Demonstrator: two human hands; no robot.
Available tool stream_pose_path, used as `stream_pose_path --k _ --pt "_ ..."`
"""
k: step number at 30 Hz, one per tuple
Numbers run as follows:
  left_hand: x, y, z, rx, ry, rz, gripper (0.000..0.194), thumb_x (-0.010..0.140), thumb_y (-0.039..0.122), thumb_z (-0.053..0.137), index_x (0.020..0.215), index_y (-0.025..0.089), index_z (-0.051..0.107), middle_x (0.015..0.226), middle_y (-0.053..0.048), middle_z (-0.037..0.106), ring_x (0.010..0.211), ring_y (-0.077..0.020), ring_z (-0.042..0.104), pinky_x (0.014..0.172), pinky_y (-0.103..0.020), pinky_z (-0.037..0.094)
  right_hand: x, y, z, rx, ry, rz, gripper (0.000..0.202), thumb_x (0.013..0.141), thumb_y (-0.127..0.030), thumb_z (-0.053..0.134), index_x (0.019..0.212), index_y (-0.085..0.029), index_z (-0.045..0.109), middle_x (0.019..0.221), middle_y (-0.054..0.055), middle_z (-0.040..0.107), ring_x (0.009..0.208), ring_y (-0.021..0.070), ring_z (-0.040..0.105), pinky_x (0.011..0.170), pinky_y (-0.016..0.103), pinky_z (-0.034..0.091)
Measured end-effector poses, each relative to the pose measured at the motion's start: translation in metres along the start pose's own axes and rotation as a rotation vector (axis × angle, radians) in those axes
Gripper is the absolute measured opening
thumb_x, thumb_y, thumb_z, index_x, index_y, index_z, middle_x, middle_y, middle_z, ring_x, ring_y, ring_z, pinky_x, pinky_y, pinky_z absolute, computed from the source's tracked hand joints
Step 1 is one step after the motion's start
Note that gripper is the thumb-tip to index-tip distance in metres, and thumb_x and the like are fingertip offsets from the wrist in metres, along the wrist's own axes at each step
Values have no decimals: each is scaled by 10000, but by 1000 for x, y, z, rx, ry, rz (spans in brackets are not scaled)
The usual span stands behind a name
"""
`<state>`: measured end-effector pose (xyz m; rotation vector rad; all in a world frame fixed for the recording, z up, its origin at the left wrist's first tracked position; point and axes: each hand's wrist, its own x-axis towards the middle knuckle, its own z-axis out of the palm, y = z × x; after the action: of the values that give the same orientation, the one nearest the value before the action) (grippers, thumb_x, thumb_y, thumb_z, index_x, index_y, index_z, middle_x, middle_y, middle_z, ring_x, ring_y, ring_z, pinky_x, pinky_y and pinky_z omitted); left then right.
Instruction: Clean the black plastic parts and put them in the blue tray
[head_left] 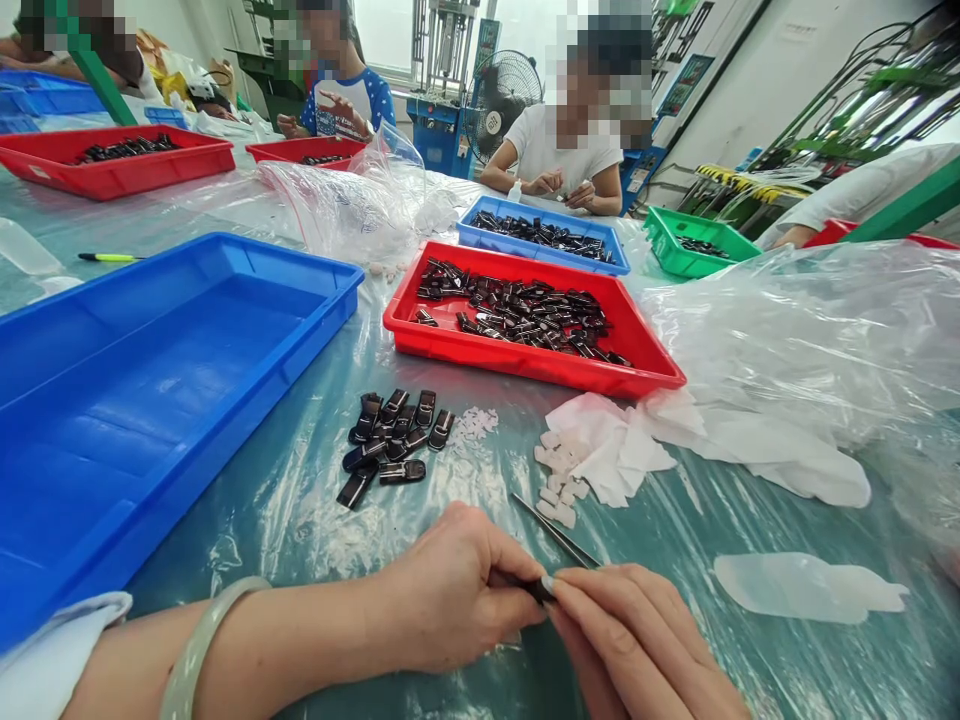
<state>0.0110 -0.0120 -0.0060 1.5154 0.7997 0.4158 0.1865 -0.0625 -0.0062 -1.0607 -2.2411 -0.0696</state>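
Observation:
My left hand, with a pale bangle on its wrist, pinches a small black part between thumb and fingers. The fingertips of my right hand meet it from the other side, closed on a small whitish piece at the part's end. Metal tweezers lie on the table just beyond my fingers. Farther off is a loose pile of black parts, with small white bits beside it. Pale translucent pieces lie near a crumpled white tissue.
A blue tray stands at the left, a red tray of black parts ahead. Behind are a blue tray and a green one. A clear bottle lies right. Several people sit across the table.

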Motion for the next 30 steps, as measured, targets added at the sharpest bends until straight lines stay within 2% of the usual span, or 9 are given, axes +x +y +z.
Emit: stream_pose_path --k 6,8,10,13,16,20,24,27,30 --pt "0 1 1 -93 -3 -47 137 658 129 493 595 96 611 486 38 442 501 -67 399 479 -168 306 8 -1 1 -32 26 -30 188 767 -58 540 908 -170 593 769 63 675 679 174 627 631 317 494" --pt "2 2 0 -182 -13 -106 140 658 152 514 659 95 643 481 38 449 491 -75 434 485 -172 340 8 0 0 61 -18 52 161 777 -78 543 901 -177 570 788 57 654 702 161 621 636 289 506" --pt "4 5 -1 -280 -21 -196 140 649 192 552 692 98 648 485 32 478 487 -90 485 494 -184 385 5 2 -1 193 -57 195 191 794 -120 544 974 -183 540 840 52 633 741 145 619 651 247 521" --pt "5 9 -2 -391 -26 -308 186 629 278 604 649 95 624 507 -3 538 486 -115 545 498 -215 443 0 6 -3 326 -32 370 364 810 -176 547 1163 -200 465 985 55 614 857 139 619 751 214 523" --pt "6 10 -3 -486 -52 -327 322 643 395 612 619 74 616 563 -55 587 467 -116 562 468 -211 455 -3 11 -3 408 -24 444 411 826 -162 527 1221 -234 441 1066 45 606 943 138 607 839 215 499" --pt "8 9 -2 -610 -83 -325 427 683 470 584 634 49 636 677 -122 640 457 -112 580 421 -186 447 -2 13 -4 481 -32 418 405 840 -114 481 1213 -269 461 1028 12 637 924 114 625 820 173 503" --pt "9 6 -2 -665 -103 -341 476 714 502 541 678 41 653 675 -136 645 460 -121 590 415 -185 450 0 10 -5 497 -32 409 412 844 -94 453 1211 -281 469 999 -6 647 909 93 630 820 146 495" --pt "8 6 -3 -619 -96 -337 424 678 472 583 662 53 646 682 -121 642 465 -117 586 420 -184 446 0 9 -5 470 -43 449 391 860 -113 440 1200 -304 465 1000 -19 644 903 85 630 816 139 491" --pt "6 9 -5 -487 -75 -320 310 644 389 628 651 80 627 591 -53 599 476 -108 570 461 -190 452 0 11 -3 423 -55 460 354 871 -149 441 1184 -313 467 996 -19 641 893 86 632 801 135 494"
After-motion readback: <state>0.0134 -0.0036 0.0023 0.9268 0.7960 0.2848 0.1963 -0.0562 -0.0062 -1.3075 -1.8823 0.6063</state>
